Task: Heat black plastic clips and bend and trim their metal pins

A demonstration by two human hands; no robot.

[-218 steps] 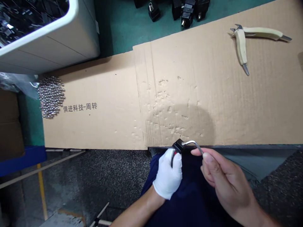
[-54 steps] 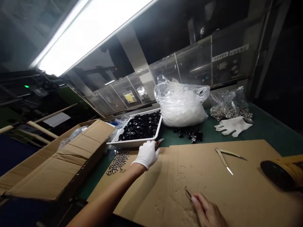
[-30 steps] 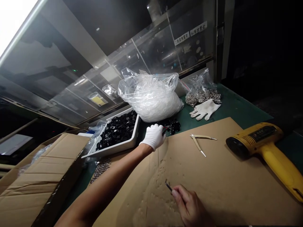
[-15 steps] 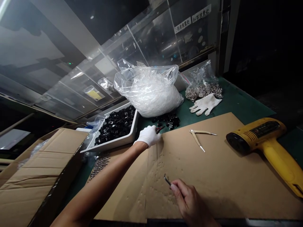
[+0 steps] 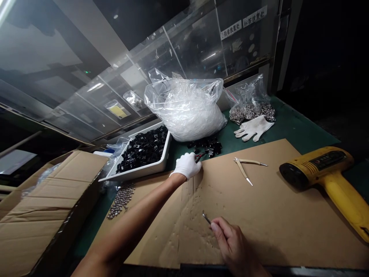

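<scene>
Since the earliest head frame, the gloved left hand (image 5: pixel 188 165) has gone from the near edge of the cardboard sheet (image 5: pixel 268 207) to its far edge, beside loose black plastic parts (image 5: pixel 215 149). Its fingers are closed round red-handled pliers (image 5: pixel 198 157). The bare right hand (image 5: pixel 229 236) pinches a thin metal tool (image 5: pixel 206 217) above the sheet.

The sheet covers much of a green work surface (image 5: pixel 300 117); clear panelling (image 5: pixel 135 63) stands behind, and the room falls dark at right.

Counted: one white tray (image 5: pixel 144 172) heaped with black parts, one spare glove (image 5: pixel 254 127), one pair of cream-handled nippers (image 5: pixel 241 169), one yellow heat gun (image 5: pixel 323 169), one big bag of white stuff (image 5: pixel 190 113), two labels (image 5: pixel 230 30). Metal pins (image 5: pixel 122 200) lie too thick to count.

The right palm hides the tool's other end; the left frame edge cuts the cardboard box (image 5: pixel 54 192). Whether the pliers' tips touch a black part, I cannot tell.
</scene>
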